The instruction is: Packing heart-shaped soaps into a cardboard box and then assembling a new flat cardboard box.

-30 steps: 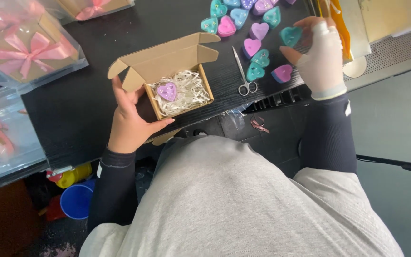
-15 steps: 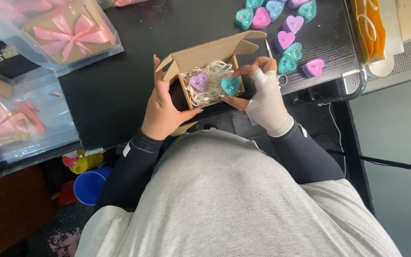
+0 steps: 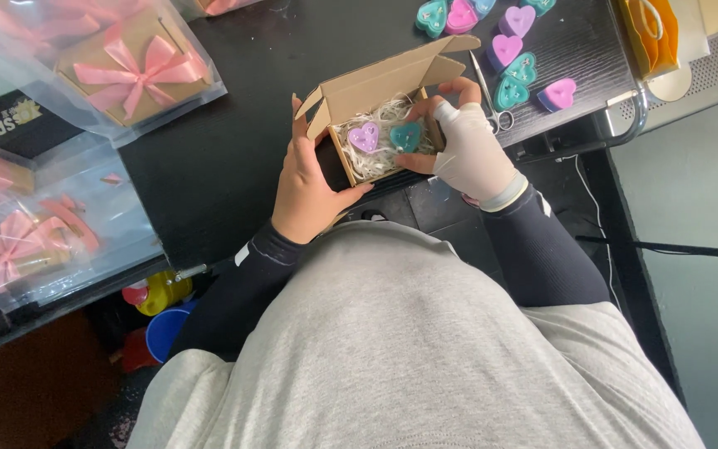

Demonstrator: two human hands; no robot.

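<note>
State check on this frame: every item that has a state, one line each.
cardboard box: lid flaps open, held at the table edge
purple heart: lying in the box's paper shred
teal heart: in the box, beside the purple one
left hand: bare, gripping the box's left side
right hand: wrapped in white, fingers at the box's right side
scissors: closed, flat on the table

A black table (image 3: pixel 234 166) stands over a dim floor, with what looks like a grey-green wall (image 3: pixel 700 191) to the right.
</note>
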